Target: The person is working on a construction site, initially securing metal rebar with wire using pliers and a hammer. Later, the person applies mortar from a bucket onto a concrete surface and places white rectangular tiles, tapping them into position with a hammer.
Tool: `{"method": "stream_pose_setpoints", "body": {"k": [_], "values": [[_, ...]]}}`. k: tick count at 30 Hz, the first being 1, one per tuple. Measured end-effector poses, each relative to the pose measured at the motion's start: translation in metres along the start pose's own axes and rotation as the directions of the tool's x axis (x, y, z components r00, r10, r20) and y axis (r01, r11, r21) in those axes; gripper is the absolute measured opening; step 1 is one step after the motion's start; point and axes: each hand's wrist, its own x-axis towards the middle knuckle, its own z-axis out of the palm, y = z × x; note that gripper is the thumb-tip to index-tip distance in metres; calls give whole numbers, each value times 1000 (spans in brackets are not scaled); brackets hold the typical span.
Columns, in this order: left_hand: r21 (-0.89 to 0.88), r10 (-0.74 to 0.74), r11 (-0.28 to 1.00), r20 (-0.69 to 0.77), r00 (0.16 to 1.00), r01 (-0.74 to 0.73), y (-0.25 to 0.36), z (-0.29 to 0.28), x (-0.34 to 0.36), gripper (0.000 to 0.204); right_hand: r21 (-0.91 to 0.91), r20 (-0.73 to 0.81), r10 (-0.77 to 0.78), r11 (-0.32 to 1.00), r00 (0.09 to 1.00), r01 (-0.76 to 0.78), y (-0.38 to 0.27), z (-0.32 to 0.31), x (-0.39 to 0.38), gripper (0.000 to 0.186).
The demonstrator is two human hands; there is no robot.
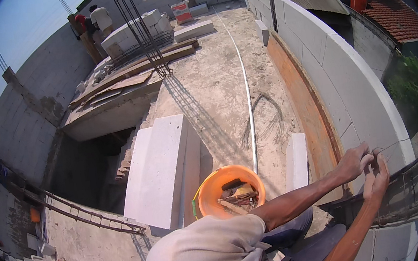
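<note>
Both of my hands meet above the end of the light grey block wall [355, 91] at the right. My left hand [355, 162] is closed, its fingertips pinched together. Just below and touching it, my right hand [377, 181] has its thumb and finger pressed together as well. A thin wire or string [394, 144] runs from between the fingertips toward the right, past the wall's end. It is too fine to tell which. Beside my left arm stands an orange bucket [204, 195] with hand tools and wooden pieces in it.
Large white blocks [147, 182] stand left of the bucket, next to a stair opening [80, 167]. A white pipe [247, 99] runs along the floor by loose wires [275, 109]. Upright rebar [142, 34] rises near planks [134, 73]. Two people [100, 19] stand far left.
</note>
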Motion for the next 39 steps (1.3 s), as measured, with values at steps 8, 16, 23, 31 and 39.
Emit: {"method": "stream_pose_setpoints", "body": {"k": [8, 16, 23, 31, 39], "values": [[286, 328, 891, 130, 936, -352, -11, -6, 15, 27, 147, -23, -20, 989, 1000, 23, 6, 9, 1, 31], [168, 200, 953, 277, 940, -252, -11, -18, 25, 20, 79, -13, -29, 996, 1000, 30, 11, 4, -10, 31], [162, -15, 986, 237, 971, -24, -16, -18, 32, 18, -24, -296, 23, 999, 955, -31, 44, -15, -73, 32], [295, 427, 844, 137, 894, -448, -45, -26, 53, 9, -623, -570, -317, 768, 758, -148, 116, -198, -292, 31], [407, 544, 756, 43, 838, -512, -71, 8, 68, 9, -535, -842, -6, 127, 539, -835, 250, -301, -513, 85]]}}
